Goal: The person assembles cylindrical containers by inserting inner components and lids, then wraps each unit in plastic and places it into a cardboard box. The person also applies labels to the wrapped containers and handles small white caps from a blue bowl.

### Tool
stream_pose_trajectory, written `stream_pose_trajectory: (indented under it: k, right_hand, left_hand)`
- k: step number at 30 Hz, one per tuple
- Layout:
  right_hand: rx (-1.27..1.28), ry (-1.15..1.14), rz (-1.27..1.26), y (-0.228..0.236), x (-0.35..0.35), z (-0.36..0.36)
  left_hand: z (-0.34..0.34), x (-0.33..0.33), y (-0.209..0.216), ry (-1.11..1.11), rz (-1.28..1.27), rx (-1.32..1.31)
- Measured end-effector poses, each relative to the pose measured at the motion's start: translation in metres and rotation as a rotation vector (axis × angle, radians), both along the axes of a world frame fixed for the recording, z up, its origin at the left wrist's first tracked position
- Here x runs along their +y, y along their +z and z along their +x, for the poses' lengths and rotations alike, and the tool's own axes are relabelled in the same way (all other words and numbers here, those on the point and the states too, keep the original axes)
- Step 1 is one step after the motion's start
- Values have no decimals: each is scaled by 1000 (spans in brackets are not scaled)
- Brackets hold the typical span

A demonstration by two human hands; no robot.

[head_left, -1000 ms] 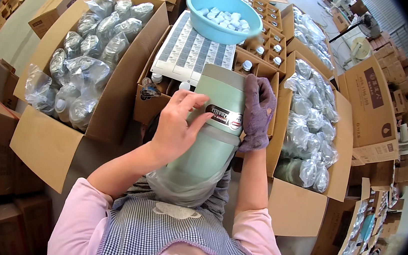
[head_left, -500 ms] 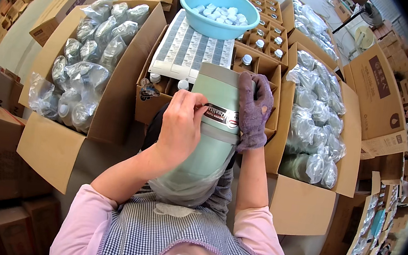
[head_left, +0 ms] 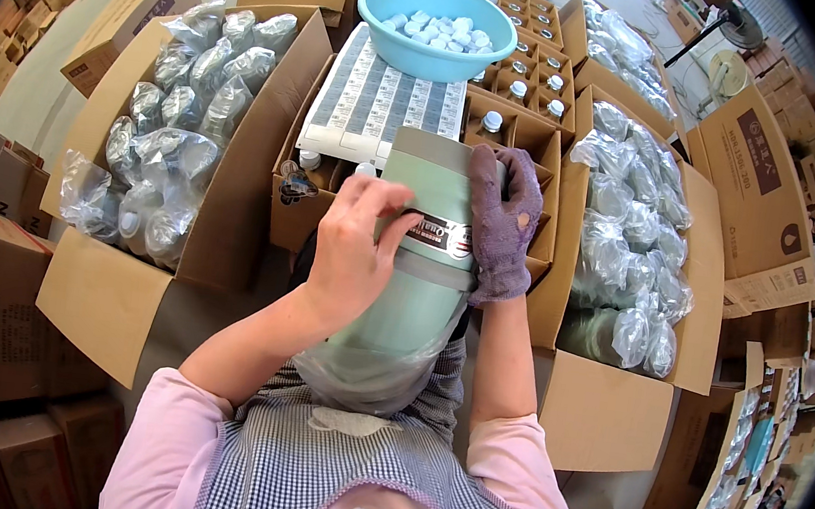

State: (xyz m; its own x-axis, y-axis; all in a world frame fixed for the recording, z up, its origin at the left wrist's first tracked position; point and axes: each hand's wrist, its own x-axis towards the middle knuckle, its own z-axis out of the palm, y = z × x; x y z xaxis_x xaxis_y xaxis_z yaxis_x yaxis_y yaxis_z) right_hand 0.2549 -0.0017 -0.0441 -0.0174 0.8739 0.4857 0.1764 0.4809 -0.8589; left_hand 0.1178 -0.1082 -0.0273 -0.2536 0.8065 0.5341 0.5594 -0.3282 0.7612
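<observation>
A pale green vacuum flask (head_left: 400, 299), tilted with its grey top end away from me, rests on my lap; a clear plastic bag (head_left: 368, 376) wraps its lower part. Around its upper part runs a black and silver label (head_left: 435, 235). Gloved in purple-grey, my right hand (head_left: 503, 227) grips the flask's right side near the top. My bare left hand (head_left: 360, 244) is beside the label's left end, the thumb at that end and the bent index finger apart from it. Nothing shows between these fingers, whose tips are slightly blurred.
Ahead, a sheet of printed labels (head_left: 373, 115) and a light blue basin (head_left: 434, 62) of white caps lie on a divided carton (head_left: 298, 197) of bottles. Cartons of plastic-wrapped flasks stand left (head_left: 239, 185) and right (head_left: 700, 248), flaps (head_left: 100, 305) jutting toward me.
My left thumb and index finger have parted from their pinch at the label's left end, the index finger lifting. The flask has shifted slightly left; my right hand stays on it.
</observation>
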Motion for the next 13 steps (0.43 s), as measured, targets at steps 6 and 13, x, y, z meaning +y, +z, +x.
stream_pose_trajectory:
  k: [6, 13]
  right_hand:
    - [21, -7, 2, 5, -2, -5]
    - [13, -9, -2, -1, -1, -2]
  left_hand:
    - [2, -2, -17, 70, 140, 176]
    - [-8, 5, -18, 2, 90, 214]
